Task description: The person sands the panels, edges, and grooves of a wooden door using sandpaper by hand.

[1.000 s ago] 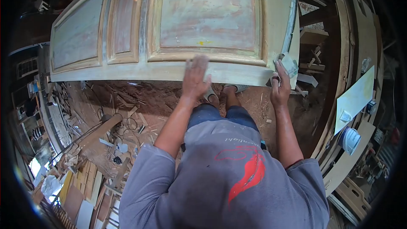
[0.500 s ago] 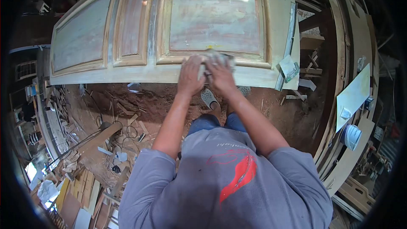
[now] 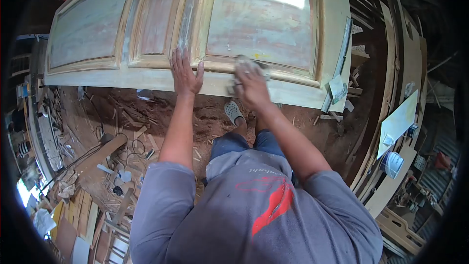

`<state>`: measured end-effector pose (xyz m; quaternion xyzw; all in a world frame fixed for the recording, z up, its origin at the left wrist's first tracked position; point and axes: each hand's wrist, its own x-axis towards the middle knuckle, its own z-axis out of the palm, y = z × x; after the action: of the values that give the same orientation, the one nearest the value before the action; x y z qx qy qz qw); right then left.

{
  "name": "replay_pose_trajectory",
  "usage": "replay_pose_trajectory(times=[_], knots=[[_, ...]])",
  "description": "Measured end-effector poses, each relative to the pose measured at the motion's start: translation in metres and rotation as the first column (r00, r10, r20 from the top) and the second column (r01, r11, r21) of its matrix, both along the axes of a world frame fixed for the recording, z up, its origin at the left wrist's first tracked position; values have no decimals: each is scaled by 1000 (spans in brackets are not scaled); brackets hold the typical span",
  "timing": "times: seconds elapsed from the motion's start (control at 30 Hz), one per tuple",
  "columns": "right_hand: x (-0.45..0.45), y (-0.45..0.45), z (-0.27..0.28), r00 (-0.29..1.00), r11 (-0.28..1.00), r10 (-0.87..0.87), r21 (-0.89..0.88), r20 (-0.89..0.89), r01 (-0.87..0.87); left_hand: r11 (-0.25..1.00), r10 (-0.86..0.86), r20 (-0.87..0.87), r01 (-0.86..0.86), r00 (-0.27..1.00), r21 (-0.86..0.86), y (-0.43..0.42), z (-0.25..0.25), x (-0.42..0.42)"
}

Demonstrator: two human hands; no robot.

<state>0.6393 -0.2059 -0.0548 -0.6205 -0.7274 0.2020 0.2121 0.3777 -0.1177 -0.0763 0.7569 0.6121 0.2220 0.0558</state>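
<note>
A wooden panelled door (image 3: 112, 78) lies flat across the top of the head view, its raised mouldings framing smeared, pale panels. On its near edge rests my left hand (image 3: 186, 77), open and holding nothing, the fingers stretched toward the upright moulding between two panels. My right hand (image 3: 251, 85) is closed over a greyish rag-like pad (image 3: 264, 71), pressed on the near rail below the large panel. Motion blurs the pad, and the hand covers part of it, so its exact kind is unclear.
A long metal strip (image 3: 343, 49) and a small pale sheet (image 3: 337, 89) lie at the door's right end. Further right, boards carry a white tub (image 3: 392, 164). Wood scraps and a cable (image 3: 80, 166) litter the dirt floor at left.
My left hand has moved left, away from the right hand, and now lies flat on the door. The right hand stays on the near rail with the pad. The view has shifted slightly.
</note>
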Motion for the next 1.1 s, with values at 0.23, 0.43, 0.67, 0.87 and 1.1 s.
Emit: replay_pose_trajectory(times=[0.23,0.43,0.67,0.87,1.1], knots=[[158,-49,10,985,984,-162,-61,61,166,999,17,32,-19,999,34,6,-2,-3],[18,-8,2,992,990,-97,-106,-86,88,999,18,8,-19,1000,42,3,1,0],[121,-40,0,963,967,-230,-148,-142,209,998,15,65,-19,998,60,5,-3,0],[64,-27,-12,961,964,-257,-100,-99,248,997,30,37,-32,999,68,6,2,1],[63,-26,10,958,966,-221,-179,-182,189,996,-21,63,15,998,88,5,-3,-4]])
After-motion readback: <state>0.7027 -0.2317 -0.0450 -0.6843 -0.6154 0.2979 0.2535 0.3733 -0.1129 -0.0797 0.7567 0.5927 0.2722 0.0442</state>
